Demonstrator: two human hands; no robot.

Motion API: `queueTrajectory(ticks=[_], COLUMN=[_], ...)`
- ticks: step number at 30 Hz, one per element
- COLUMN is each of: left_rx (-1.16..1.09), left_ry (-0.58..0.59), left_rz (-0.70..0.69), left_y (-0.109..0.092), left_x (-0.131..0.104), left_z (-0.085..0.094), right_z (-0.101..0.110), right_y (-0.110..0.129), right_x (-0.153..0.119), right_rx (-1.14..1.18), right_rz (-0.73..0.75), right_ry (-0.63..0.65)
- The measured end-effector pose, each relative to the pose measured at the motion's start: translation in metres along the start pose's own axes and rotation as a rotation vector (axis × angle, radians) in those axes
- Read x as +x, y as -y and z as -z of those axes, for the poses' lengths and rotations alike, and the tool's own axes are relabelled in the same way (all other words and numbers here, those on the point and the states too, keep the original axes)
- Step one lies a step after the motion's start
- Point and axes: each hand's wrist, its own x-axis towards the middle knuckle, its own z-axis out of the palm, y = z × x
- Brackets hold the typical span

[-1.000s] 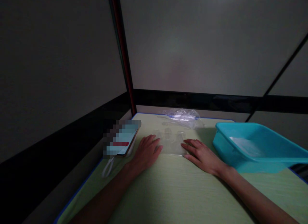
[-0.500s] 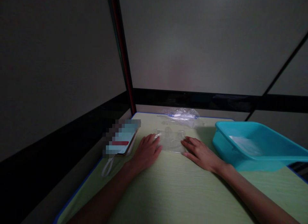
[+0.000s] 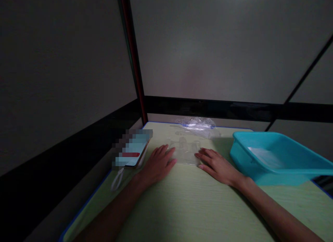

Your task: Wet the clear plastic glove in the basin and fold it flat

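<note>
A clear plastic bag or sheet (image 3: 185,153) lies flat on the pale green table (image 3: 197,207) between my two hands. My left hand (image 3: 159,163) rests on its left edge, palm down, with the fingers stretched out. On the opposite edge lies my right hand (image 3: 214,165), also palm down and with fingers apart. Both sets of fingertips touch the plastic without gripping it. Just beyond, a crumpled heap of clear plastic (image 3: 199,126) sits at the table's far edge.
On the right stands a turquoise plastic basin (image 3: 275,178) with something whitish on its bottom. A phone (image 3: 136,148), partly blurred out, leans at the left, with a white strap loop (image 3: 117,179) hanging from it. Walls (image 3: 208,54) close off the back and left.
My left fingers have shifted very slightly inward over the plastic. The right hand, basin, phone and plastic heap stay where they were.
</note>
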Motion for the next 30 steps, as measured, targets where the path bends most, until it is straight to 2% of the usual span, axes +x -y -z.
queueTrajectory(ticks=[8, 13, 17, 21, 24, 30], left_rx=[0.035, 0.033, 0.006, -0.057, -0.097, -0.085], left_ry=[0.009, -0.021, -0.054, -0.034, 0.012, 0.082], left_rz=[-0.006, 0.006, -0.114, -0.237, -0.276, -0.259], left_y=[0.001, 0.007, 0.001, -0.017, -0.028, -0.029], left_x=[0.002, 0.004, 0.001, -0.003, -0.005, -0.005], left_z=[0.002, 0.001, 0.006, 0.009, 0.005, 0.001], right_z=[-0.003, -0.005, 0.0, 0.007, 0.007, 0.0], right_y=[-0.002, -0.005, 0.001, 0.015, 0.023, 0.022], right_x=[-0.001, 0.0, -0.002, -0.004, -0.004, -0.005], right_rx=[0.001, 0.001, -0.01, 0.014, 0.047, 0.088], right_rz=[-0.005, -0.013, -0.007, 0.073, 0.126, 0.124], right_ry=[0.008, -0.032, -0.075, -0.028, 0.034, 0.135])
